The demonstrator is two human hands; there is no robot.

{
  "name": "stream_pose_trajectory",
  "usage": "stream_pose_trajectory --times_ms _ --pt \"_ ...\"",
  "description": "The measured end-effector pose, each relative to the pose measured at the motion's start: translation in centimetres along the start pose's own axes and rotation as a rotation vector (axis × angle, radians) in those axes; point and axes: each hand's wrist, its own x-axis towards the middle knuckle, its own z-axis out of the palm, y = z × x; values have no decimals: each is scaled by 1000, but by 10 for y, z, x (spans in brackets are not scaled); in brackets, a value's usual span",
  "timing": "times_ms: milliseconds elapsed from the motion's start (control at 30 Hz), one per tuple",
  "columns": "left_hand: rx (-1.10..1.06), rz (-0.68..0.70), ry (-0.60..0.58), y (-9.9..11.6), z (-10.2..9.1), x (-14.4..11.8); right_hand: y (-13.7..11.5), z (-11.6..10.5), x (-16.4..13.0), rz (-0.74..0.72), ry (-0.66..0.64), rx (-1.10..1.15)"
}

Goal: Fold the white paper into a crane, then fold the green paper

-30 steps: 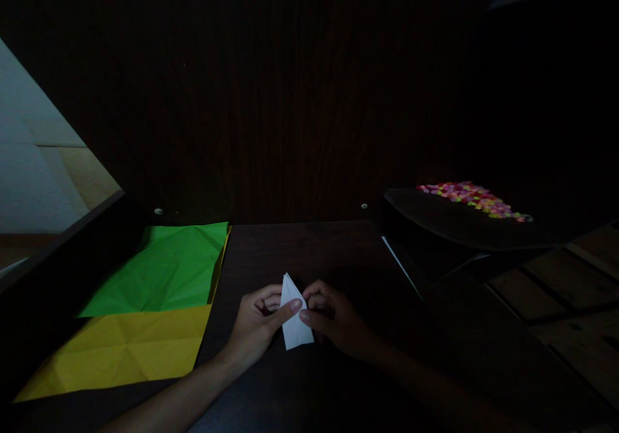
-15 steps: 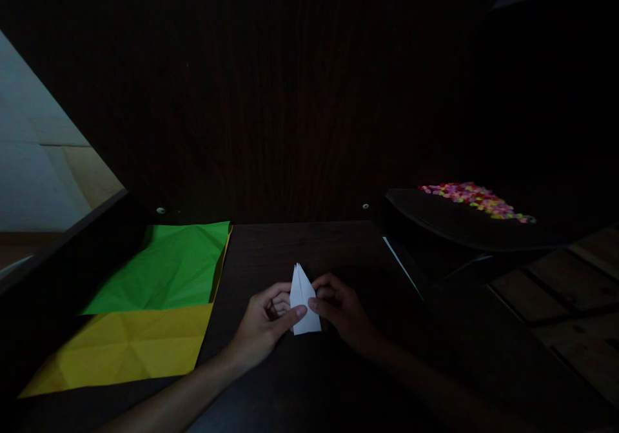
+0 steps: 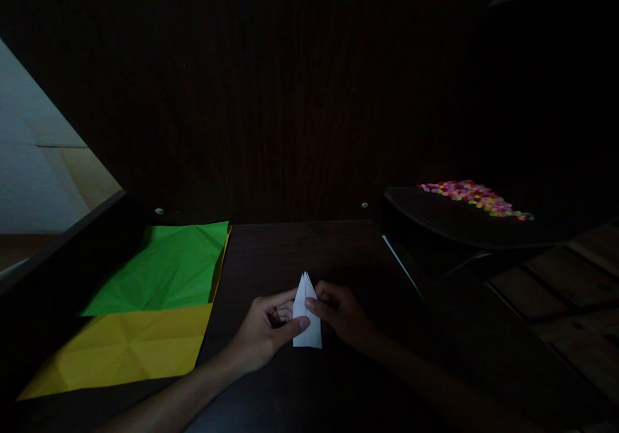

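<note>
The folded white paper [image 3: 306, 313] stands low in the middle of the frame on the dark tabletop [image 3: 300, 246], its long axis upright in the picture, tip pointing to the top. The left hand [image 3: 265, 330] pinches its left edge and the right hand [image 3: 341, 313] its right, equally near. Green paper [image 3: 164, 268] and yellow paper [image 3: 126, 349] lie lower left.

Both hands low center, fingertips meeting.
Left hand [image 3: 264, 331] comes in from the near left, forearm angled up-right, fingers curled, thumb stretched right. Right hand [image 3: 342, 314] comes in from the near right, forearm dim, fingers bent inward, thumb tip beside the left thumb. Both pinch closed.
</note>
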Motion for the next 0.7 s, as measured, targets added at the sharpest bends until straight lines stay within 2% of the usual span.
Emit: stream_pose_trajectory --times_ms 133,300,400,500,700 --pt "21 -10 -2 1 1 0 0 0 2 -56 19 -52" --pt "71 -8 20 2 1 0 -4 0 0 9 -57 -1" --pt "88 -22 57 0 1 -1 -3 0 -1 29 -66 52" --pt "69 -37 37 -1 0 -1 1 -1 -2 40 -71 89" --pt "102 -23 -14 0 -1 -4 1 0 0 -22 11 -1"
